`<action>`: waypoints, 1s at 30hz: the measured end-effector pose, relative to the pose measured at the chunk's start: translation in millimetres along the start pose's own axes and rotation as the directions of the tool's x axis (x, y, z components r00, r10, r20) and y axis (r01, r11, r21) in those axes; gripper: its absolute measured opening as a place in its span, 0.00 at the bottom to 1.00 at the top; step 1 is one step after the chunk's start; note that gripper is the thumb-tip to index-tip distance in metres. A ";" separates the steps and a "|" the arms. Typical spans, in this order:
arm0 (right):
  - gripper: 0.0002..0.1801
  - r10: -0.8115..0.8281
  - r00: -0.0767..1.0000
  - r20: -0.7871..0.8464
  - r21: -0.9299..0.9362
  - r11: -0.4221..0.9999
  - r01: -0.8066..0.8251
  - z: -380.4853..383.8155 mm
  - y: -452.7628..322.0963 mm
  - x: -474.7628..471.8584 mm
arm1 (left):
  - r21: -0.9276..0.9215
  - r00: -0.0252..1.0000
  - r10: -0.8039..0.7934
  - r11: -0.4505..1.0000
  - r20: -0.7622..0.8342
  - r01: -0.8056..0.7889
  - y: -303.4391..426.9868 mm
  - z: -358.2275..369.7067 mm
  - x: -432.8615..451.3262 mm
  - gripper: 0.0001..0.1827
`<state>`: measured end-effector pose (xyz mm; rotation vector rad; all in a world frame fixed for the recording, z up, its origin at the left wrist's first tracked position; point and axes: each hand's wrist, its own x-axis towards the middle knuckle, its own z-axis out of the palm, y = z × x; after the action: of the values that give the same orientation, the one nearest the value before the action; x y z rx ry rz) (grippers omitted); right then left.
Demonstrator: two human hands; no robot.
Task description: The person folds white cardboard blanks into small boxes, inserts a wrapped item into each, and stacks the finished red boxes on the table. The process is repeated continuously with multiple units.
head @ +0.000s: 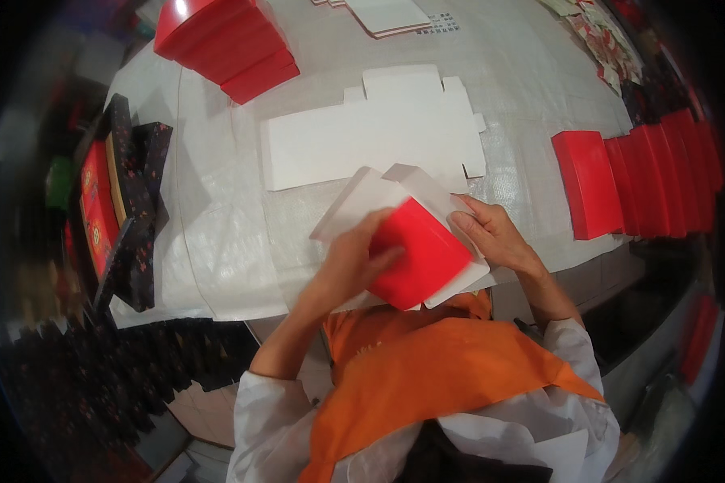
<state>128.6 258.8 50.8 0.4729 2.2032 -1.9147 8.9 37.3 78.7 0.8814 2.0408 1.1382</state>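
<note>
A partly folded cardboard box, red outside and white inside (426, 247), lies at the table's near edge, turned at a slant. Its white flaps stick out at the top and lower right. My left hand (362, 253), somewhat blurred, rests over the left part of the red panel, fingers apart. My right hand (489, 232) pinches the box's right white side between thumb and fingers. Just beyond lies a flat white die-cut cardboard blank (368, 139) with tabs and slots, its near edge partly hidden by the box.
Red boxes (260, 72) are stacked at the back left, and a row of red boxes (589, 184) stands right. Dark flower-patterned boxes (142, 241) sit at the left edge. White sheets (389, 15) lie at the back of the covered table (217, 259). More dark patterned pieces (96, 380) are at lower left.
</note>
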 end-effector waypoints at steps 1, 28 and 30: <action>0.20 -0.005 1.000 0.002 0.049 0.999 0.005 1.0 -2.4 -2.3 | -0.068 0.996 -0.087 0.994 -0.033 0.085 -2.0 2.7 4.4 0.25; 0.23 -0.006 0.990 0.139 0.114 0.993 -0.009 19.8 -19.4 -0.7 | -0.343 0.966 -0.259 0.905 0.021 0.251 -6.3 8.9 6.4 0.10; 0.24 -0.044 0.990 0.134 0.095 0.995 0.032 22.1 -19.8 -3.7 | -0.348 0.966 -0.258 0.905 0.013 0.246 -6.5 8.6 6.6 0.10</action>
<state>123.5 234.3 67.1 0.3060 2.0599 -2.0116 10.2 43.8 67.9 0.4116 1.8345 1.3162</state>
